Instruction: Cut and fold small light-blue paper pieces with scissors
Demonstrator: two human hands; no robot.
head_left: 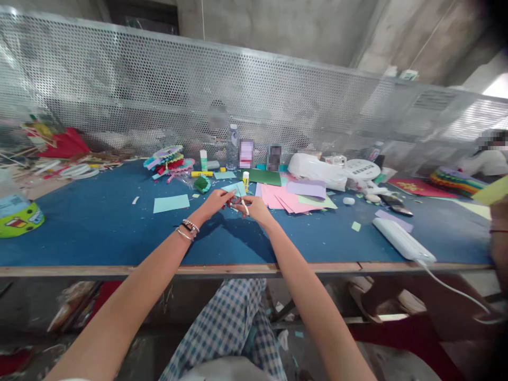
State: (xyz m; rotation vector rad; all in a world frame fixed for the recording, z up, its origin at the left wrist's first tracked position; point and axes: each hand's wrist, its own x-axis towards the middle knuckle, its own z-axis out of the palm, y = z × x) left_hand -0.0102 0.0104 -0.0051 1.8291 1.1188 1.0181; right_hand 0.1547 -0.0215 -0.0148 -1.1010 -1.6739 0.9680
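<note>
My left hand point(218, 202), with bracelets at the wrist, pinches a light blue sheet of paper point(237, 187) above the middle of the table. In my right hand point(256, 207) is a pair of scissors with white handles point(245, 207); its blades meet the paper, and my fingers hide part of them. Just behind stands a glue stick with a white cap point(246, 181). Left of my hands a light blue paper rectangle point(171, 203) lies flat. Pink paper sheets point(283, 198) and a purple sheet point(306, 189) lie to the right.
A water bottle point(232, 148) and two phones stand along the perforated metal panel point(254, 90). Ruffled paper pieces point(169, 161) lie back left, a white plastic bag point(317, 170) back right. A white power bank point(402, 241) with a cable lies near the right front edge. Another person sits far right.
</note>
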